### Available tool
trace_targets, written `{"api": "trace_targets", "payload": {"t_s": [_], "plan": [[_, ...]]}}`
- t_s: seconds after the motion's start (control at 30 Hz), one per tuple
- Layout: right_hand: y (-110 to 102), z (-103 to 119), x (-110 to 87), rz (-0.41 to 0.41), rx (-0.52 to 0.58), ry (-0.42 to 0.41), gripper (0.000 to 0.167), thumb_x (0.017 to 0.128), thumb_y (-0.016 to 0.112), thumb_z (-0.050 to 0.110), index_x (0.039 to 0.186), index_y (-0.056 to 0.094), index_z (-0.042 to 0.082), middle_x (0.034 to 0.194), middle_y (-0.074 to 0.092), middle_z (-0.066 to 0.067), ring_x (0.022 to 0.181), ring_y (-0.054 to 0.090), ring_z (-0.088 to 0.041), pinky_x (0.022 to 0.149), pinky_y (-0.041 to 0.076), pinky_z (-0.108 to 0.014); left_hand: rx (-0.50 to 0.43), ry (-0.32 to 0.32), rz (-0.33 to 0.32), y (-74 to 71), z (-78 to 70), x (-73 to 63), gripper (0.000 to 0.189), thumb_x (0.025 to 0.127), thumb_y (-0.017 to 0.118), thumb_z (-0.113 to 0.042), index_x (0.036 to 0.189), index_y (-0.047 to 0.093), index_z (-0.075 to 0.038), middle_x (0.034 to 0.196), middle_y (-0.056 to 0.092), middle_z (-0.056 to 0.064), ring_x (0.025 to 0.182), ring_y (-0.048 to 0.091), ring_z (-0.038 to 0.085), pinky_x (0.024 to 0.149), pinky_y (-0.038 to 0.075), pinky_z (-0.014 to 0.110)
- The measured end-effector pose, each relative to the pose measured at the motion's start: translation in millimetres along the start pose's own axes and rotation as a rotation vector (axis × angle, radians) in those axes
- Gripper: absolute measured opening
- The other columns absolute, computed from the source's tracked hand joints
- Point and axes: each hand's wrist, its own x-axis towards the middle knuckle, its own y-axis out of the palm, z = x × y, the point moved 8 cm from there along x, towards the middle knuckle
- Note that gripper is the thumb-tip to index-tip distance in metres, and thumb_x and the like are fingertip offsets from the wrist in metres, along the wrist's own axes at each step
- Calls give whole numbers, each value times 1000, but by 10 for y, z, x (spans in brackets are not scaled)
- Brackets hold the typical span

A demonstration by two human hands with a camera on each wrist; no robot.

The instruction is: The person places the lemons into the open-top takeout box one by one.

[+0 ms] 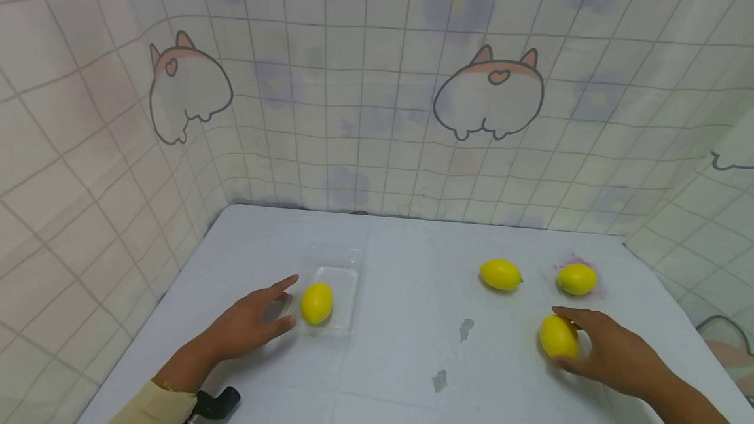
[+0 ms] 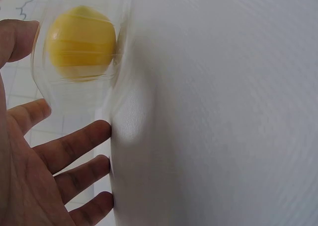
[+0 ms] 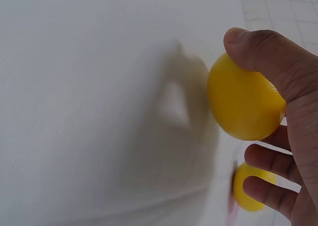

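Note:
A clear plastic container [image 1: 346,306] stands on the left of the table with one yellow lemon [image 1: 317,303] inside it. My left hand [image 1: 250,322] is at the container's left side, fingers spread. In the left wrist view, the thumb and index finger appear to touch its wall, and the other fingertips rest on the tabletop. On the right, my right hand [image 1: 615,352] pinches another lemon [image 1: 557,337] between thumb and fingers. That lemon [image 3: 243,99] is on or just above the table; I cannot tell which. Beyond it lie two more lemons, one [image 1: 501,275] left and one [image 1: 578,279] right.
The white table [image 1: 400,267] backs onto a tile-patterned curtain [image 1: 377,97] with cartoon animals. A pink stain [image 1: 597,290] surrounds the far right lemon. Two grey marks show mid-table. A black object [image 1: 218,404] is by the left wrist.

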Motion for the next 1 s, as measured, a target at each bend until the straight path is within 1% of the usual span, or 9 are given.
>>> {"api": "trace_targets", "payload": {"t_s": [0.13, 0.33, 0.43, 0.57, 0.67, 0.87, 1.0], "plan": [[-72, 147, 16, -59, 5, -38, 96, 68, 86, 67, 142, 59, 12, 119, 67, -7, 100, 62, -25, 77, 57, -54, -3, -2, 3, 8, -1, -2, 79, 96, 64, -59, 162, 32, -32, 141, 61, 6, 140, 45, 37, 111, 33, 67], [-159, 381, 40, -142, 15, -123, 91, 72, 85, 65, 144, 59, 16, 120, 66, 0, 103, 60, -23, 82, 56, -56, 7, -4, -3, -6, -18, -6, 79, 96, 65, -58, 162, 32, -31, 140, 62, 6, 139, 46, 37, 111, 34, 67], [-181, 476, 57, -159, 22, -148, 90, 73, 85, 64, 144, 58, 17, 122, 65, -1, 104, 59, -24, 83, 55, -57, 14, -2, -3, -11, -26, -6, 79, 96, 65, -57, 162, 32, -31, 140, 62, 6, 139, 47, 36, 111, 34, 66], [-207, 577, 96, -185, 26, -163, 88, 73, 86, 61, 145, 58, 19, 129, 64, -2, 109, 59, -25, 88, 54, -58, 18, -3, 1, -16, -38, -4, 79, 96, 65, -56, 162, 32, -29, 140, 62, 6, 139, 47, 37, 112, 34, 66], [-224, 645, 122, -204, 28, -180, 87, 74, 87, 59, 145, 58, 19, 129, 64, -2, 110, 59, -25, 88, 54, -58, 20, -4, 1, -21, -45, 0, 79, 96, 66, -54, 162, 32, -29, 140, 61, 7, 139, 46, 37, 112, 33, 66], [-240, 786, 148, -243, 52, -232, 84, 75, 88, 55, 144, 58, 17, 125, 65, -1, 106, 59, -24, 89, 55, -54, 19, -14, 0, -11, -26, 1, 78, 96, 65, -55, 162, 31, -30, 141, 61, 6, 140, 46, 37, 112, 33, 66], [-251, 891, 174, -255, 61, -257, 86, 74, 85, 61, 144, 58, 18, 119, 65, 1, 103, 59, -22, 90, 55, -52, 12, -13, 0, -9, -19, -5, 78, 96, 65, -56, 162, 32, -30, 140, 61, 6, 139, 46, 37, 112, 33, 66]]}}
